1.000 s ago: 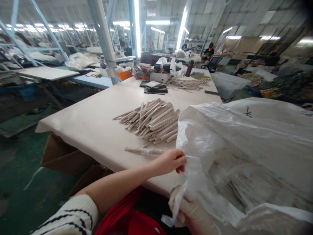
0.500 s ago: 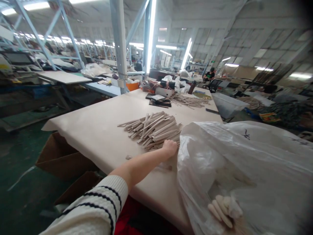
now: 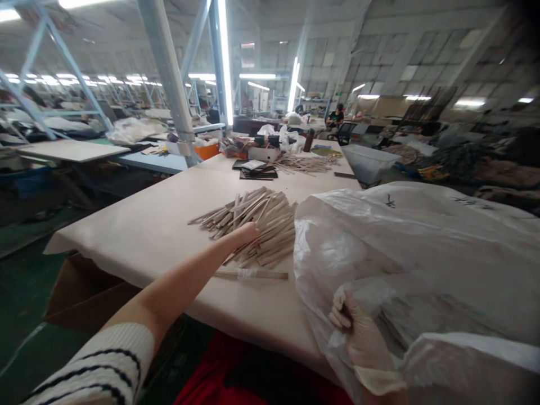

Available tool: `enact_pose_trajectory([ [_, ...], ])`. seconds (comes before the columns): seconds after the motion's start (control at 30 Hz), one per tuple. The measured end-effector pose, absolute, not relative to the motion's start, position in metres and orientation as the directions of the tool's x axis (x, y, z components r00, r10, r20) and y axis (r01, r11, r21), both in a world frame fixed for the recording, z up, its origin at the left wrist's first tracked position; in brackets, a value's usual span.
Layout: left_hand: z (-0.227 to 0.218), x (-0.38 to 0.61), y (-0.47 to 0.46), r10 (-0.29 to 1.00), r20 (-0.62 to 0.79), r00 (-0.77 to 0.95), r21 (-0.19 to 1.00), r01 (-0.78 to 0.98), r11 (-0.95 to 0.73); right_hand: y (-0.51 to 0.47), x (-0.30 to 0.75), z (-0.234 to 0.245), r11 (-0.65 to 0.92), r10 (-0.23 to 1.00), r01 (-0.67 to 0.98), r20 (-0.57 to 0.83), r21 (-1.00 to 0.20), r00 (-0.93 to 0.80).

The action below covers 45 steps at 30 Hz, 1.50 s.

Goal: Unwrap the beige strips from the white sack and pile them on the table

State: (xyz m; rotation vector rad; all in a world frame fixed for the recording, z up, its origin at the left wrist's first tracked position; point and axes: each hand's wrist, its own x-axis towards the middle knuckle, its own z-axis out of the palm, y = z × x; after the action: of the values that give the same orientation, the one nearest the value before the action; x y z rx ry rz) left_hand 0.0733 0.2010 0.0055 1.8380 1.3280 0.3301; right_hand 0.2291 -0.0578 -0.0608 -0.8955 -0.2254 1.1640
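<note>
- My left hand (image 3: 250,232), bare, rests on the pile of pale strips (image 3: 274,236); its fingertips are hidden among them, so from here I can't tell whether they have closed on any.
- My right hand (image 3: 352,326), in a pale glove, has its fingers curled beside folds of the big white plastic bag (image 3: 324,242); I can't make out whether it pinches the film.
- Just in front of the pile, near the table's front edge, I see a slim bundle (image 3: 248,274) with a clear wrap around its middle.
- The bag sits right of the pile, dark writing on top, strip-like shapes showing dimly at its opening.
- Farther along the table (image 3: 135,219) I have dark flat pieces (image 3: 258,171), then more loose strips (image 3: 307,163) and a dark bottle (image 3: 309,140).
- Past those, beside a black chair (image 3: 345,133), a person (image 3: 336,117) in a dark top.
</note>
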Motion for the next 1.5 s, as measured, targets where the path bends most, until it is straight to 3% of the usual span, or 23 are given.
enact_pose_trajectory([
  [0.13,0.004,0.047,0.176,0.832,-0.342,0.438,0.785,0.619,-0.004,-0.054,0.225,-0.054,0.108,0.842,-0.676,-0.294,-0.729,0.452],
  [0.4,0.027,0.024,0.082,0.708,-0.405,0.578,0.885,0.441,0.146,-0.045,0.217,-0.044,0.112,0.792,-0.662,-0.335,-0.741,0.510],
  [0.63,0.026,0.029,0.042,0.597,-0.457,0.660,0.829,0.559,0.017,-0.046,0.217,-0.053,0.100,0.807,-0.574,-0.272,-0.812,0.525],
  [0.83,0.020,0.035,0.048,0.571,-0.443,0.691,0.812,0.580,-0.072,-0.051,0.218,-0.047,0.014,0.796,-0.375,-0.217,-0.927,0.565],
  [0.93,0.020,0.044,0.047,0.606,-0.429,0.670,0.791,0.602,-0.106,-0.052,0.214,-0.040,-0.044,0.824,-0.312,-0.211,-0.949,0.526],
  [1.17,0.015,0.058,0.043,0.688,-0.344,0.639,0.797,0.586,-0.146,-0.054,0.212,-0.039,-0.022,0.843,-0.317,-0.188,-0.948,0.504],
  [1.4,0.020,0.057,0.038,0.698,-0.288,0.656,0.783,0.581,-0.223,-0.060,0.204,-0.040,-0.129,0.930,-0.208,-0.192,-0.970,0.314],
  [1.5,0.019,0.059,0.034,0.672,-0.272,0.689,0.809,0.541,-0.227,-0.058,0.192,-0.044,-0.190,0.951,-0.253,-0.242,-0.949,0.193],
])
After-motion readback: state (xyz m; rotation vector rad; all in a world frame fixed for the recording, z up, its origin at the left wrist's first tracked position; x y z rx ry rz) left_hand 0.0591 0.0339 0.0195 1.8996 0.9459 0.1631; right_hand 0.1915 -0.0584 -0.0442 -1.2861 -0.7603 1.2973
